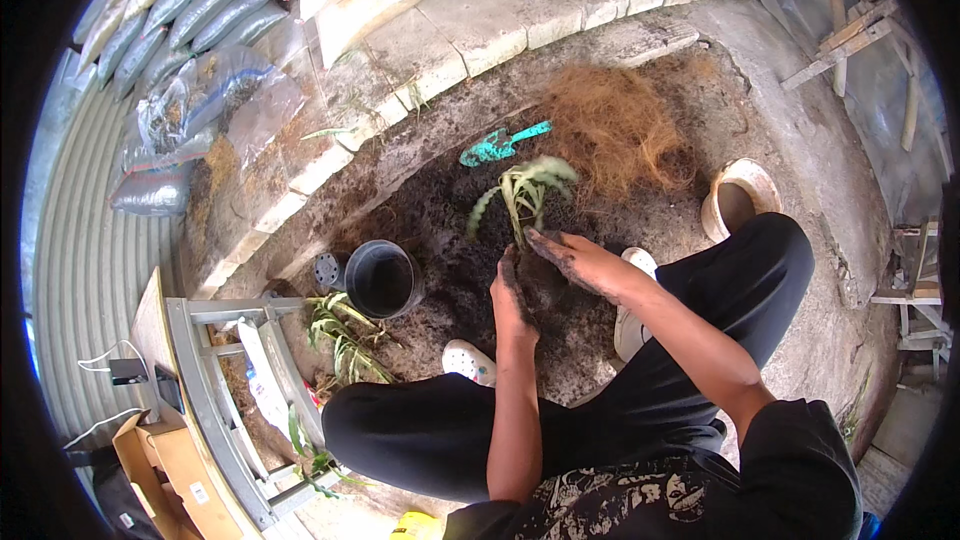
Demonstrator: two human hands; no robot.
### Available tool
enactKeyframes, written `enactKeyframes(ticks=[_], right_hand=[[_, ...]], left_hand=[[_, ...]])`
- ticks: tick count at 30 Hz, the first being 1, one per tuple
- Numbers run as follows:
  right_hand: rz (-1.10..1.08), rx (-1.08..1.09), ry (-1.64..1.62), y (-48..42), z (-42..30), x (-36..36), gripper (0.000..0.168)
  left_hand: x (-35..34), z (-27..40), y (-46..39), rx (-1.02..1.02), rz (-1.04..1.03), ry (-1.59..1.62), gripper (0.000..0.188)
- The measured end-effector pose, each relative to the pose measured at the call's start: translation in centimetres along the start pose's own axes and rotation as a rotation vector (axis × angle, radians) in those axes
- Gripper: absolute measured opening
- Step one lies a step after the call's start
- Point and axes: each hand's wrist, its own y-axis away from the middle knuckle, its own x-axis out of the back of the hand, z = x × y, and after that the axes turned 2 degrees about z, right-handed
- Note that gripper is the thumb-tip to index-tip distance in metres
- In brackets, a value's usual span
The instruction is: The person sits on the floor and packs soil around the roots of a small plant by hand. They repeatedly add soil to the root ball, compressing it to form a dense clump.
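Note:
Dark potting soil covers my left hand (513, 292) and my right hand (574, 259). Between them stands a leafy green plant (517, 199) with arching leaves, blurred at their tips. My left hand cups the plant's base from the left, and the fingers of my right hand meet its lower stems. The roots are hidden by my hands and a dark mass between them; whether that is soil or a pot I cannot tell. Loose black soil (457, 240) lies spread below. A soil-smeared turquoise hand trowel (499, 146) rests beyond the plant.
A heap of brown coir fibre (615, 127) lies beyond my hands. Left are an empty black plastic pot (381, 280), a smaller pot (328, 270), uprooted plants (349, 345) and a metal-framed stand (225, 360). A whitish bucket (739, 199) stands right. Filled sacks (382, 0) lie behind the concrete ledge (480, 37).

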Motion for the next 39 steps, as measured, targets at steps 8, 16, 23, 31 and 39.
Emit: enactKeyframes(ticks=[8,16,23,31,39], right_hand=[[0.380,0.444,0.723,2.1,-1.9,-0.9,0.045],[0.395,0.797,0.741,1.6,1.2,-2.7,0.082],[0.313,0.875,0.715,1.6,1.5,-3.3,0.072],[0.314,0.837,0.809,1.7,1.5,-3.5,0.079],[0.371,0.941,0.756,2.4,0.1,-3.8,0.073]], left_hand=[[1.6,-0.8,-1.5,0.164,-0.288,0.467,0.040],[-0.4,0.1,-0.1,0.061,-0.296,0.594,0.041],[1.6,0.2,-0.3,-0.047,-0.300,0.573,0.038],[1.7,0.0,-0.4,-0.075,-0.306,0.583,0.042],[0.1,0.0,0.4,-0.168,-0.344,0.633,0.051]])
